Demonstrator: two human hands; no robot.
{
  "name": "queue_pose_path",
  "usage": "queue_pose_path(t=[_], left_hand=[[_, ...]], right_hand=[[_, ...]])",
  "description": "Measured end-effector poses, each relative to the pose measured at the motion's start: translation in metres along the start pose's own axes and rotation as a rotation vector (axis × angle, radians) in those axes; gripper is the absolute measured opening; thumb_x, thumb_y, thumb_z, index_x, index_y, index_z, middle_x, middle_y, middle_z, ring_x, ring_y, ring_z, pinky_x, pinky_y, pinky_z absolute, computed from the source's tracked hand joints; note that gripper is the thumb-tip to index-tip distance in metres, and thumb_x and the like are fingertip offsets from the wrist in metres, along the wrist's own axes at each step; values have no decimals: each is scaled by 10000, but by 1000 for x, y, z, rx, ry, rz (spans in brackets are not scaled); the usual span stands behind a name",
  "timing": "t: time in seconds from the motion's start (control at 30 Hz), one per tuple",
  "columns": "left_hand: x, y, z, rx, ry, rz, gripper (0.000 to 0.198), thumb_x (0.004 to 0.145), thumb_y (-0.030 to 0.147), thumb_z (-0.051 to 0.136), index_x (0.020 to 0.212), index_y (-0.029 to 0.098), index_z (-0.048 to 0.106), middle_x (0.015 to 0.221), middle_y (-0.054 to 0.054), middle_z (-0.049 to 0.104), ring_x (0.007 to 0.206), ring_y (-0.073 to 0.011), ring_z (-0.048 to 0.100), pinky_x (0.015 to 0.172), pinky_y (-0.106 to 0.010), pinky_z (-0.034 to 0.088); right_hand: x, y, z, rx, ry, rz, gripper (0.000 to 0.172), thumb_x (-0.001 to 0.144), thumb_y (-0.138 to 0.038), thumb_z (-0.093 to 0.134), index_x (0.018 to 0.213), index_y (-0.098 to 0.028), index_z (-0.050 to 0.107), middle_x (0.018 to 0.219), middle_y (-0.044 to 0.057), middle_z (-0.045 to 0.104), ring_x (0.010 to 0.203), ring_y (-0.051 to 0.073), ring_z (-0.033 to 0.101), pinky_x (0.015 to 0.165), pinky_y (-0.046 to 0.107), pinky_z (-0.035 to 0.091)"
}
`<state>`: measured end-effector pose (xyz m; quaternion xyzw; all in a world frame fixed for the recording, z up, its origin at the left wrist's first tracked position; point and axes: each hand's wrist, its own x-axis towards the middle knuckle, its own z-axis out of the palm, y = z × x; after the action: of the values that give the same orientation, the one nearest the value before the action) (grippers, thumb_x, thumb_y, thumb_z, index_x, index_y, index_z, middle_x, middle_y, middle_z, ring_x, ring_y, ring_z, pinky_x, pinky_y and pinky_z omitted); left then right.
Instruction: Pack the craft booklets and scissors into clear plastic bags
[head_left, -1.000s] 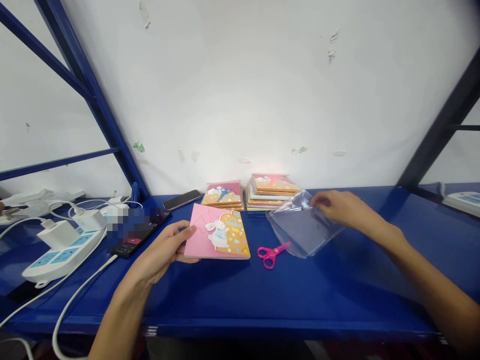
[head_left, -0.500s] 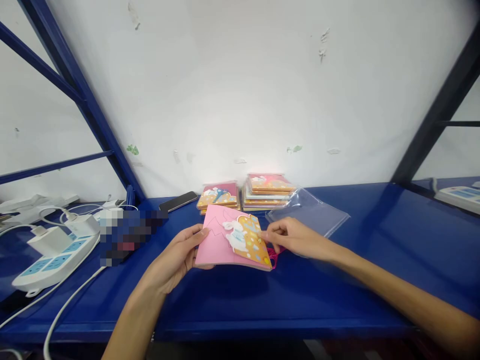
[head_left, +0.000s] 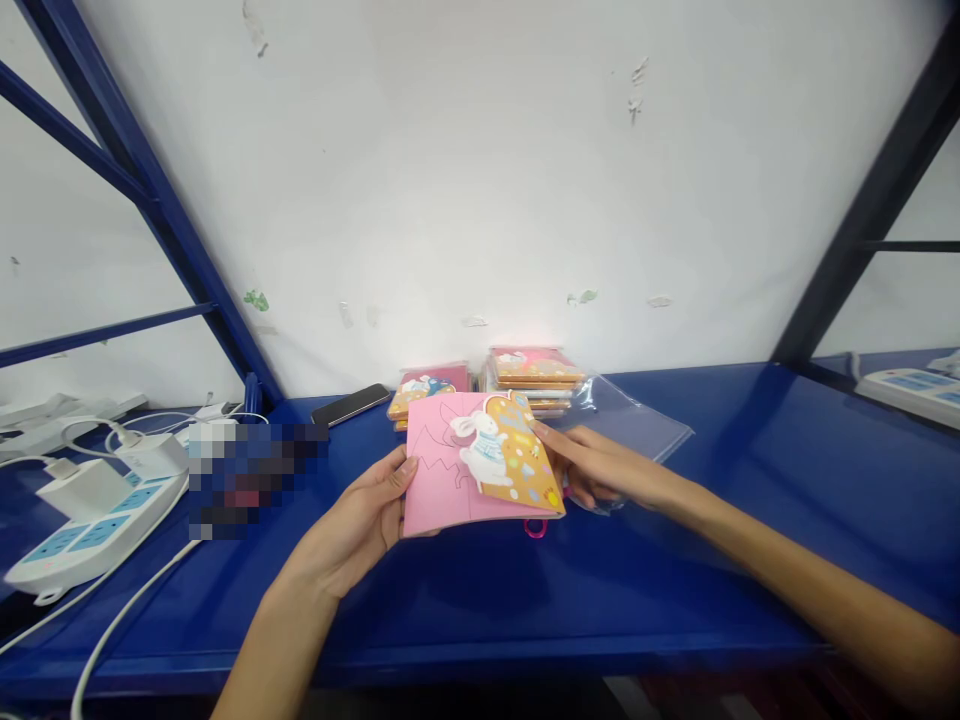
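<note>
A pink greeting card (head_left: pixel 439 490), printed with a white rabbit and an orange patterned flap, is held above the blue table. My left hand (head_left: pixel 371 515) grips its left edge, thumb on the front and fingers behind. At the right edge, the thumb of my right hand (head_left: pixel 589 465) presses on the orange part, with the other fingers bent behind and partly hidden. Below the card, a bright pink loop (head_left: pixel 535 528) shows on the table. A clear plastic sleeve (head_left: pixel 637 415) lies behind my right hand.
Behind the card stand two stacks of wrapped cards, a left stack (head_left: pixel 427 390) and a right stack (head_left: pixel 534 370), close to the wall. A black phone (head_left: pixel 350 404) lies left of them. White power strips (head_left: pixel 105 520) with cables occupy the left side, beside a blurred-out patch.
The card has moved slightly right and turned more toward me, showing more of the rabbit. My right hand has shifted from pinching the flap to holding the right edge.
</note>
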<state>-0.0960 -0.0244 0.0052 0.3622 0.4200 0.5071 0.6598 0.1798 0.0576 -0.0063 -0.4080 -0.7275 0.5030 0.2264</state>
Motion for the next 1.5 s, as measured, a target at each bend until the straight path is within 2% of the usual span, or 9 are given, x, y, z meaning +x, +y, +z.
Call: queue_pose_path(t=[0.27,0.53,0.67,0.77,0.93,1.03,1.17,1.37,1.5], left_hand=[[3,-6,1,149,48,-84,498,907,232,694,1376,123,565,1086,-154,790,802,-236,785,685,-315,652],[-4,15,-18,235,165,13,339,847,190,746,1179,130,715,888,-89,806,573,-158,707,479,-233,606],[-17,36,-45,298,334,124,301,784,198,816,1077,171,755,870,-61,818,659,-175,747,576,-211,617],[-27,50,-62,328,399,126,383,714,204,862,1080,194,747,904,-55,827,672,-212,767,589,-252,629],[-29,56,-75,316,433,83,411,664,196,891,1047,215,743,814,-25,822,624,-207,763,585,-248,630],[-25,51,-75,324,389,92,437,670,191,885,1079,202,732,825,-39,822,638,-221,769,583,-258,630],[-21,47,-69,304,366,119,458,726,207,843,1161,178,704,882,-81,825,688,-239,778,604,-279,633],[-18,45,-70,415,336,101,435,675,340,864,1057,188,721,972,-94,820,772,-289,772,650,-351,639],[-7,39,-80,751,436,91,451,614,524,834,864,174,701,773,-90,794,715,-285,747,623,-336,609]], right_hand=[[-2,-8,4,233,54,-156,480,908,-626,627,647,-227,575,453,-40,488,375,83,375,390,260,241],[2,-1,-9,293,326,-154,502,892,-702,563,886,-219,699,651,60,665,593,214,615,547,353,464],[8,4,-13,19,367,-116,577,936,-731,454,695,-233,617,546,26,591,431,149,479,474,324,348],[6,0,-19,-502,499,-129,616,983,-695,367,742,-233,695,608,71,657,520,203,575,554,352,368],[-3,2,-59,-933,883,29,627,986,-681,319,1100,-221,729,929,152,759,890,357,689,672,402,435],[-3,19,-92,-873,780,173,685,888,-683,527,1287,-141,653,1067,201,760,1007,412,677,729,439,478],[-9,28,-127,-708,478,176,420,876,-548,614,1014,-187,778,914,109,802,845,290,729,722,354,506],[-43,18,-167,-670,839,283,393,918,-530,591,1089,-223,765,905,80,805,910,266,718,754,332,484],[-50,36,-178,-794,883,447,375,857,-421,691,1058,-117,780,984,242,770,916,395,694,705,430,456]])
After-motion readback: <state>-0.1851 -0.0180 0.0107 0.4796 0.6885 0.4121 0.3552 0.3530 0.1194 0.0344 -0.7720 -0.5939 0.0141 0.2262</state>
